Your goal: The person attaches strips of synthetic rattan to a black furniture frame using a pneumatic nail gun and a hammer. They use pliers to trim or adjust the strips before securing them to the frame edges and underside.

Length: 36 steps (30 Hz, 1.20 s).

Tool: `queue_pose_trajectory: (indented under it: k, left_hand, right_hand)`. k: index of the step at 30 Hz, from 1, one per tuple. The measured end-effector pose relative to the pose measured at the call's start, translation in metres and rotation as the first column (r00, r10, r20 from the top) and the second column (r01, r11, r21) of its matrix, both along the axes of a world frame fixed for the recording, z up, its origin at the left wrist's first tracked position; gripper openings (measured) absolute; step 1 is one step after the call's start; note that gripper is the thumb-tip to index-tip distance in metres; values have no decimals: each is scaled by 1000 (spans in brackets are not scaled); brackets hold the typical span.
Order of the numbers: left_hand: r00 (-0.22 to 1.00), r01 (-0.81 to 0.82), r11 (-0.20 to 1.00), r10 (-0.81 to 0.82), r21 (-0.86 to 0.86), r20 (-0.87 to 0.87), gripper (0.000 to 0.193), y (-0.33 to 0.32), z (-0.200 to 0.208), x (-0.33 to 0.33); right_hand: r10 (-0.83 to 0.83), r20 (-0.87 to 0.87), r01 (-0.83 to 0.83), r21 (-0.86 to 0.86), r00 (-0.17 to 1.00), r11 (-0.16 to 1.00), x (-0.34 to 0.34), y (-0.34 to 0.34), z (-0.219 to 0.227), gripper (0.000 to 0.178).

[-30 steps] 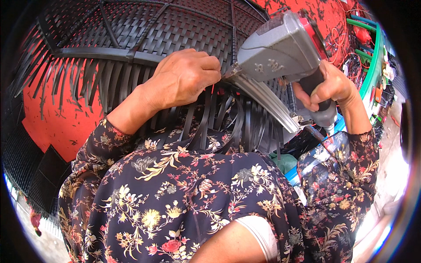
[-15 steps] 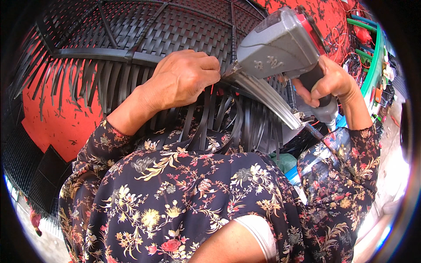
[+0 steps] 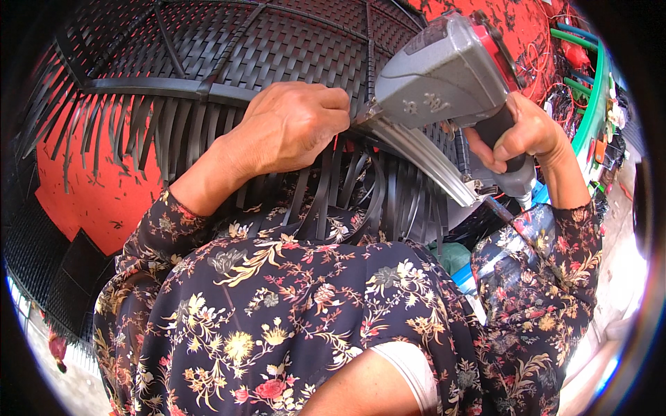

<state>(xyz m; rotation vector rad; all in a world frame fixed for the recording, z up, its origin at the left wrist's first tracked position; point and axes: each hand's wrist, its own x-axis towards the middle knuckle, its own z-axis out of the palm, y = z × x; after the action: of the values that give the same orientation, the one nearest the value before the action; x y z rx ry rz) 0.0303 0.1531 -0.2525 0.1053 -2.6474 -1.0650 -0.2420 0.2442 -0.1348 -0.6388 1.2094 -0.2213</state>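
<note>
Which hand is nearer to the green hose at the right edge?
Right. The right hand grips the handle of the grey staple gun, close to the green hose. The left hand presses on the black woven strips, farther off.

Under the left hand (image 3: 295, 128) spreads a black woven plastic-wicker panel (image 3: 277, 48), its loose strips black too. The right hand (image 3: 517, 135) grips a grey staple gun with a red end cap (image 3: 444, 76) and dark handle. Both arms wear dark sleeves patterned with red, yellow and white flowers (image 3: 291, 312). Beyond the left hand lies a red floor (image 3: 83, 187); beyond the right, a green hose (image 3: 590, 104).
</note>
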Motion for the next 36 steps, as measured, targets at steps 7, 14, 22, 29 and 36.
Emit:
queue_pose_trajectory:
  k: [7, 14, 22, 29, 36]
  left_hand:
    - [1000, -26, 999, 25, 28, 8, 6, 1, 1, -1]
    - [999, -36, 999, 35, 32, 40, 5, 3, 2, -1]
    - [996, -40, 999, 37, 35, 80, 4, 2, 4, -1]
    - [997, -47, 998, 45, 44, 56, 4, 3, 4, 0]
    - [997, -64, 996, 61, 56, 48, 6, 5, 3, 0]
  right_hand:
    - [15, -19, -15, 6, 1000, 1000, 2, 0, 1, 59]
    - [22, -15, -22, 9, 1000, 1000, 3, 0, 2, 59]
    - [9, -22, -9, 12, 1000, 1000, 4, 1, 2, 58]
    - [25, -39, -24, 19, 999, 1000, 5, 0, 3, 58]
    - [-10, -28, 11, 18, 1000, 1000, 7, 2, 4, 56]
